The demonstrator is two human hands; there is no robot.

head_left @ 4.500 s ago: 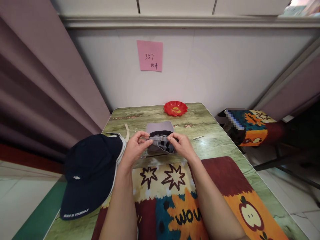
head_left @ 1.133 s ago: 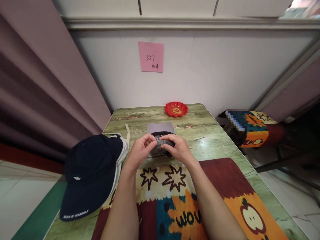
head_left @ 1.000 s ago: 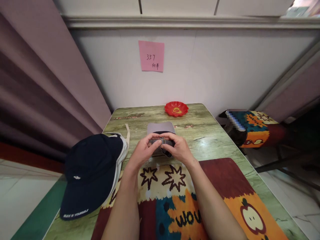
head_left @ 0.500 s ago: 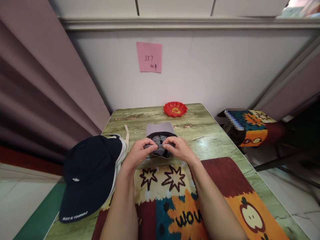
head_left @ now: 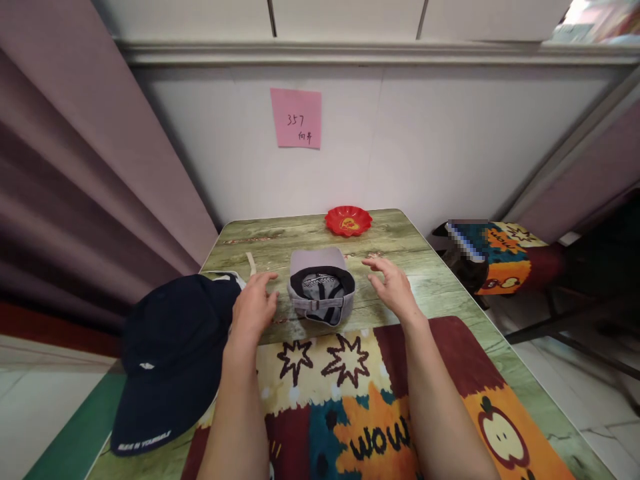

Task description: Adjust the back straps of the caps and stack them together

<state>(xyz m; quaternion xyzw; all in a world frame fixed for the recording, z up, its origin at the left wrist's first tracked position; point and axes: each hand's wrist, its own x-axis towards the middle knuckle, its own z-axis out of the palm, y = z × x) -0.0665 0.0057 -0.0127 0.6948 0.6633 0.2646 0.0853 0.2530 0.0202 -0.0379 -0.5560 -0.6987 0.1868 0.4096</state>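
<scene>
A grey baseball cap (head_left: 320,293) lies upside down on the table, its brim toward the wall and its buckled back strap toward me. Its dark sweatband and inner lining show. My left hand (head_left: 254,303) is just left of the cap, apart from it, with fingers spread and nothing in them. On the other side, my right hand (head_left: 393,287) hovers off the cap's right edge, also open and holding nothing. A navy baseball cap (head_left: 175,347) with white lettering on its brim sits left of my left forearm, over something white with a pale strap.
A red scalloped dish (head_left: 349,221) stands at the table's far edge by the wall. Under my forearms lies a colourful patterned mat (head_left: 345,400) on the green wood-look table (head_left: 430,267). A pink note (head_left: 296,119) is on the wall. A stool (head_left: 505,260) stands to the right.
Both hands have let go of the grey cap's back strap and moved apart, one to each side. The cap stays in place with its strap now visible.
</scene>
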